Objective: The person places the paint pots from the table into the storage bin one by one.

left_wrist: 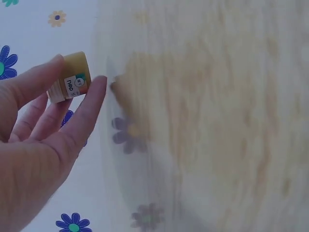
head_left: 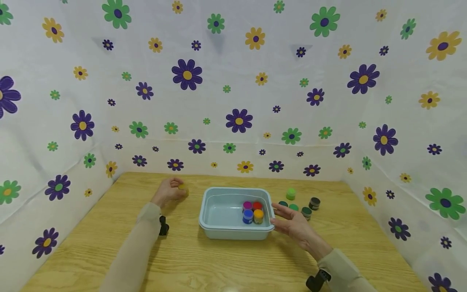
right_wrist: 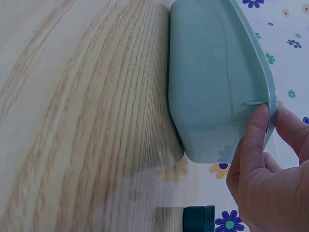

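Jar at ten o'clock from tub
My left hand pinches it; slackening risks a drop. Right hand pinches the rim; tugging risks tipping.

yellow jar | white label | short upside-down word, possibly "deli", blurred

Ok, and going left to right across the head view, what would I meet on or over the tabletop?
Left hand, yellow jar, pale blue tub, right hand. Left out: loose jars overlapping the right hand's span.
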Demonstrator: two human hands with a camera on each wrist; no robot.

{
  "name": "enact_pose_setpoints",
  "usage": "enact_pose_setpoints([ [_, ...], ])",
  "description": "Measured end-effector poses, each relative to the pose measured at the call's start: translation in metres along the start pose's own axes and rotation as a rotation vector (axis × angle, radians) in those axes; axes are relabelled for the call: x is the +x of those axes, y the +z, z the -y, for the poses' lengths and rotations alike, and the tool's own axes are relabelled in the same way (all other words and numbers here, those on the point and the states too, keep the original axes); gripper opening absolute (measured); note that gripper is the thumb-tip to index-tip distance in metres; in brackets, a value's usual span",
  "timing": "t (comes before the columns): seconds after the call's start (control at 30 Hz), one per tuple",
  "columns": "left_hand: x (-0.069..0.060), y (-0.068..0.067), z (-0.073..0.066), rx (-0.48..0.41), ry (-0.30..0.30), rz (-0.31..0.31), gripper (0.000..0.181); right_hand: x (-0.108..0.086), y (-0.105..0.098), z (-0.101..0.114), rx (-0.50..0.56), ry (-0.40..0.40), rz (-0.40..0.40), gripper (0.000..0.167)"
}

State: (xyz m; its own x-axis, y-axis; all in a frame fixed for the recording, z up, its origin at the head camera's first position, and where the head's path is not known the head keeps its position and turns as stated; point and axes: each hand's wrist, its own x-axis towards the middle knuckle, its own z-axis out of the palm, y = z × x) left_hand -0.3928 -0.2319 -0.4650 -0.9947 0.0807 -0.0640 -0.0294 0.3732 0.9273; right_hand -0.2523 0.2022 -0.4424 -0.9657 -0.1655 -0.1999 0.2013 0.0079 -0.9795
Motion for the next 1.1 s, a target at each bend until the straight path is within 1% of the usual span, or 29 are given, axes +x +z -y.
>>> enact_pose_setpoints([
  [0.07,0.000,-0.001,-0.001,-0.029,-0.022,0.007,0.051,0.000,0.000,0.000,-0.003,0.002,-0.003,0.066],
  [0.2,0.000,-0.002,-0.001,-0.180,-0.083,0.043,0.057,0.001,0.001,0.001,0.000,0.010,-0.011,0.066],
  [0.3,-0.003,-0.001,-0.001,-0.277,-0.104,0.059,0.060,0.001,0.001,0.000,0.001,0.013,-0.011,0.066],
  [0.37,-0.005,-0.001,-0.002,-0.320,-0.103,0.067,0.060,0.001,0.001,0.000,0.002,0.011,-0.010,0.066],
  [0.47,-0.008,0.001,-0.004,-0.385,-0.084,0.079,0.059,0.001,0.001,0.000,0.002,0.008,-0.011,0.066],
  [0.53,-0.011,0.002,-0.006,-0.414,-0.062,0.097,0.058,0.001,0.001,0.001,0.005,0.008,-0.014,0.066],
  [0.6,-0.014,0.004,-0.009,-0.435,-0.027,0.116,0.058,0.000,0.001,0.001,0.003,0.007,-0.010,0.067],
  [0.63,-0.016,0.004,-0.011,-0.430,-0.004,0.127,0.058,0.000,0.001,0.001,0.005,0.008,-0.010,0.067],
  [0.77,-0.023,0.011,-0.021,-0.446,0.079,0.144,0.057,-0.001,0.000,0.001,0.005,0.009,-0.003,0.068],
  [0.83,-0.027,0.016,-0.028,-0.468,0.105,0.148,0.055,-0.001,0.000,0.001,0.007,0.009,-0.001,0.069],
  [0.87,-0.028,0.019,-0.031,-0.486,0.111,0.148,0.053,-0.002,0.000,0.002,0.003,0.006,0.005,0.069],
  [0.97,-0.033,0.027,-0.039,-0.505,0.126,0.145,0.049,-0.001,0.000,0.002,0.007,0.005,-0.004,0.068],
  [1.1,-0.040,0.040,-0.047,-0.495,0.124,0.108,0.046,0.000,0.000,0.001,0.009,0.012,-0.012,0.067],
])
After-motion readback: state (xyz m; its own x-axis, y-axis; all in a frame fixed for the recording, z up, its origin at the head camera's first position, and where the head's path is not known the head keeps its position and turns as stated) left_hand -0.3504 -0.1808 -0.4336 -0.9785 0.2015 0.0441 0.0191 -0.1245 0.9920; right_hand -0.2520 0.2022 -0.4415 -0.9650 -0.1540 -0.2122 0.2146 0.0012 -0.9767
